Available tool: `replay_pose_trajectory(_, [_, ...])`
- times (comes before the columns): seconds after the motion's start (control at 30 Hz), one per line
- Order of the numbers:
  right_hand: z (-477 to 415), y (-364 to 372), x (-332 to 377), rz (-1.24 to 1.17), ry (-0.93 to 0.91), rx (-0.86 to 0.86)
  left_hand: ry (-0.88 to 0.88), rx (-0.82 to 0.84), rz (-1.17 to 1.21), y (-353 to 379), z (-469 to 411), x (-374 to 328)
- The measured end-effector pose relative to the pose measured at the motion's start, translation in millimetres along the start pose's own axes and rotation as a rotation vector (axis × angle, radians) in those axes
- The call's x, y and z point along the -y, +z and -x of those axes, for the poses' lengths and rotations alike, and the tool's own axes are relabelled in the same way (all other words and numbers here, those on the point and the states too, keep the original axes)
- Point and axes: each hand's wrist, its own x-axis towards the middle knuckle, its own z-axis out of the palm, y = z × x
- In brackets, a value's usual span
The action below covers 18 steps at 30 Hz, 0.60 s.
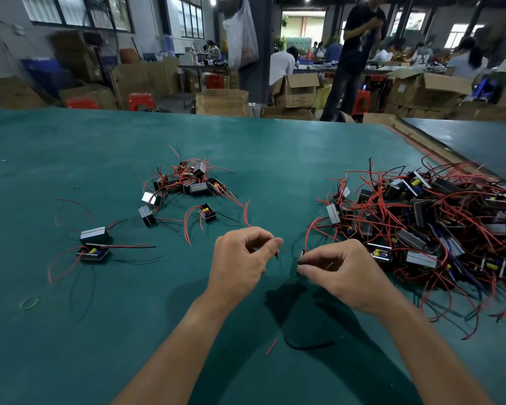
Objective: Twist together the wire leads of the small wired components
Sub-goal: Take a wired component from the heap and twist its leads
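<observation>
Both hands are curled in a pinch over the green table (70, 346) — my left hand (240, 258) holds the tip of a thin black wire (276, 255), my right hand (342, 270) holds a small wired part (301, 254) just beside it. I see a big heap (435, 223) of such parts at 3 o'clock, a small bunch (190, 182) at 11 o'clock — and a loose pair (95, 235) at 9 o'clock.
</observation>
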Motion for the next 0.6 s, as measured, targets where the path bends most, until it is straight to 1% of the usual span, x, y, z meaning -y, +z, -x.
replay_pose_trajectory(0.2, [-2, 2, 0, 0.016, -0.089, -0.044, -0.068, 0.042, 0.1, 3, 1, -1])
replay_pose_trajectory(0.3, [-2, 6, -1, 0.011, -0.081, -0.053, -0.129, 0.07, 0.17, 6, 2, -2])
replay_pose_trajectory(0.43, [-2, 11, -3, -0.02, -0.073, -0.064, -0.147, 0.099, 0.201, 8, 3, -4])
replay_pose_trajectory(0.53, [-3, 10, -4, -0.081, -0.046, -0.108, -0.174, 0.101, 0.24, 6, 3, -6])
replay_pose_trajectory(0.6, [-4, 8, -5, -0.086, -0.059, -0.129, -0.197, 0.104, 0.247, 5, 2, -7])
